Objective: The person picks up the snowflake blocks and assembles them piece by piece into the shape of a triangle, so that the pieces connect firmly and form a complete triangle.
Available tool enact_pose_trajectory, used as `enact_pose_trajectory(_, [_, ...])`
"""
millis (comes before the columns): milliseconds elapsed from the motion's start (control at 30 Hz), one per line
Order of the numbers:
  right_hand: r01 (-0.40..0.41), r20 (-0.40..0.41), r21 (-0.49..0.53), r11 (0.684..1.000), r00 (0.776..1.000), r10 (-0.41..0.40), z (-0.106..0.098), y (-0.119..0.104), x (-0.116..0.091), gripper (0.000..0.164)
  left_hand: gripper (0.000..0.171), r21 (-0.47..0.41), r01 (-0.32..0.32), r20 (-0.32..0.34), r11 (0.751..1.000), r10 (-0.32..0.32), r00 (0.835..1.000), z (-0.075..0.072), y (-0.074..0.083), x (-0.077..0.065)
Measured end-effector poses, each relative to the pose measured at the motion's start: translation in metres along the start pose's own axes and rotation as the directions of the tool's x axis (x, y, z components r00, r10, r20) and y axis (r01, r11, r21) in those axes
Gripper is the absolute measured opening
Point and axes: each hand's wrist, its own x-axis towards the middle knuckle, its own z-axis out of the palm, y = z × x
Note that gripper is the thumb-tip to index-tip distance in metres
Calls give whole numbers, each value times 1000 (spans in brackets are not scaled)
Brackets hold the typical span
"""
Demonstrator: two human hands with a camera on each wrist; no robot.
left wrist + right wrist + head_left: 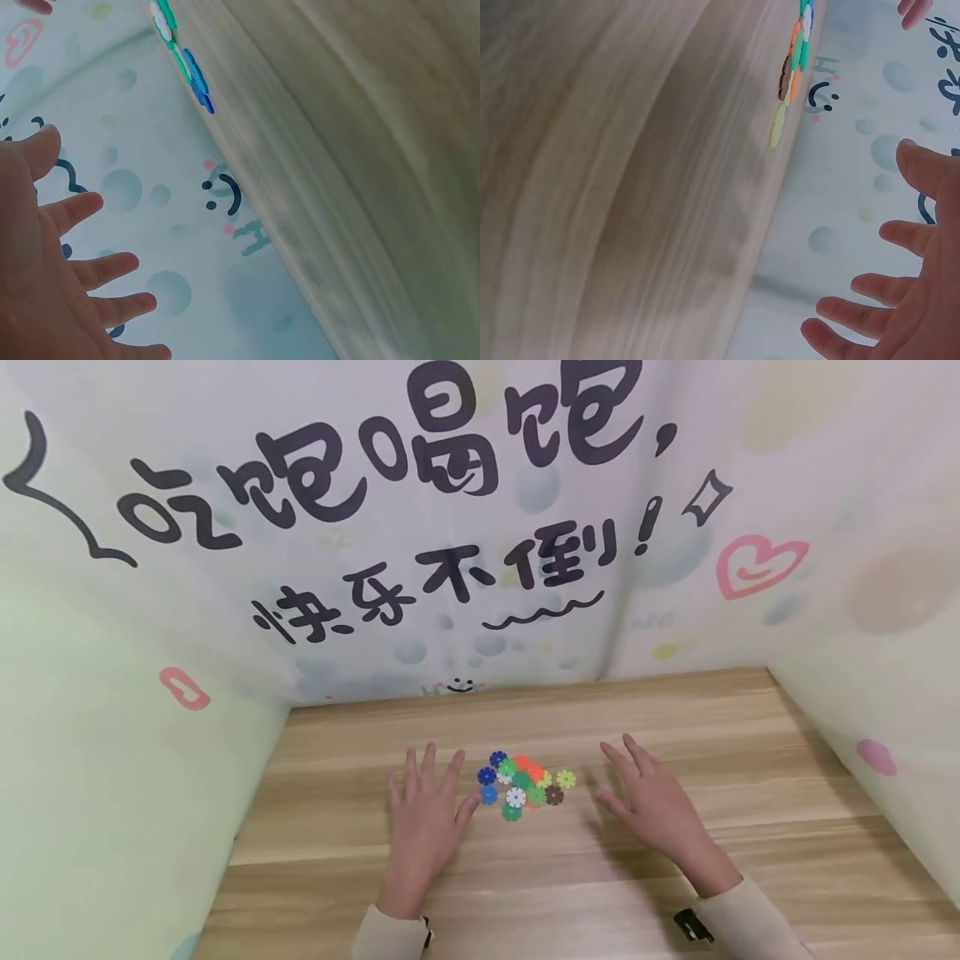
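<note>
A loose pile of notched plastic discs [516, 797] lies on the wooden table between the two hands. Blue, green, white, orange, yellow and brown ones overlap there. Left of the pile, the left hand [427, 818] is spread, its thumb close to a light blue disc [488, 795]. To the right, the right hand [660, 810] is held above the table with fingers apart, a shadow beneath it. Nearest to it are a yellow disc [566, 779] and a brown disc [554, 796]. Both wrist views show straight, separated fingers with nothing held.
The wood-grain table [540, 877] runs back to a printed cloth wall [450, 643] with large black characters. Pale side walls [120, 777] rise at left and right. Light sleeves [750, 918] cover both forearms, with a dark strap [693, 925] near the right wrist.
</note>
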Motion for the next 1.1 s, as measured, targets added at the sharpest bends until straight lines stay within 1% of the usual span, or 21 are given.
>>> enact_pose_trajectory(67, [6,12,15,1000,1000,-6,4,0,-1,69,65,-17,1,9,1000,-1,1000,3,-1,-2])
enact_pose_trajectory(133, [13,22,38,999,1000,-14,7,0,0,69,64,-59,1,23,998,0,1000,6,-1,-2])
enact_pose_trajectory(233, [23,39,81,996,999,-26,11,1,4,69,61,-127,-4,37,992,9,999,9,-1,1])
enact_pose_trajectory(300, [24,50,111,994,998,-29,13,2,8,68,57,-149,-5,61,989,14,998,13,-1,3])
enact_pose_trajectory(400, [16,69,152,988,997,-27,16,3,13,66,53,-141,-19,118,990,36,992,18,1,6])
enact_pose_trajectory(533, [-3,114,214,977,993,-22,20,3,19,63,52,-136,-49,198,989,76,977,22,3,8])
enact_pose_trajectory(600, [-17,143,245,969,989,-19,24,2,21,63,51,-143,-54,223,988,85,971,23,4,9])
enact_pose_trajectory(733, [-33,177,279,960,984,-18,31,0,26,64,51,-153,-64,236,986,99,967,25,6,14])
enact_pose_trajectory(900, [-48,191,305,951,981,-12,38,2,34,62,51,-158,-91,237,983,127,963,28,6,19])
enact_pose_trajectory(1000, [-71,200,327,942,980,5,45,4,37,59,50,-134,-109,250,985,140,958,30,5,22])
enact_pose_trajectory(1100, [-74,197,327,942,980,9,52,6,39,54,48,-111,-122,276,986,148,950,31,5,24])
